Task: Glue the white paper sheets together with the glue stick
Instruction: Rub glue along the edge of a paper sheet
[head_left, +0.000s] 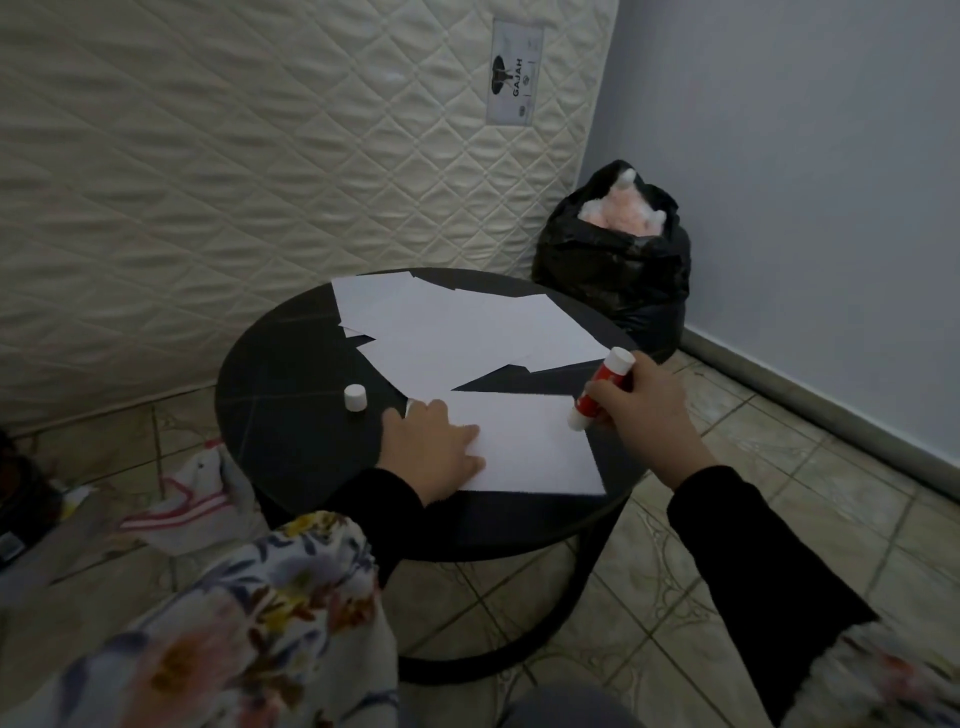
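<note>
One white paper sheet (530, 447) lies at the near side of a round black table (291, 415). My left hand (431, 452) rests flat on its left edge, fingers straight. My right hand (644, 410) grips a red and white glue stick (602, 387), tilted, with its lower tip touching the sheet's upper right corner. The glue stick's white cap (355, 398) stands alone on the table to the left. Several more white sheets (457, 332) lie overlapping at the table's far side.
A quilted mattress (260, 156) leans against the wall behind the table. A black plastic bag (618, 265) with pink stuffing sits in the corner at the right. Cloth (192, 499) lies on the tiled floor at the left.
</note>
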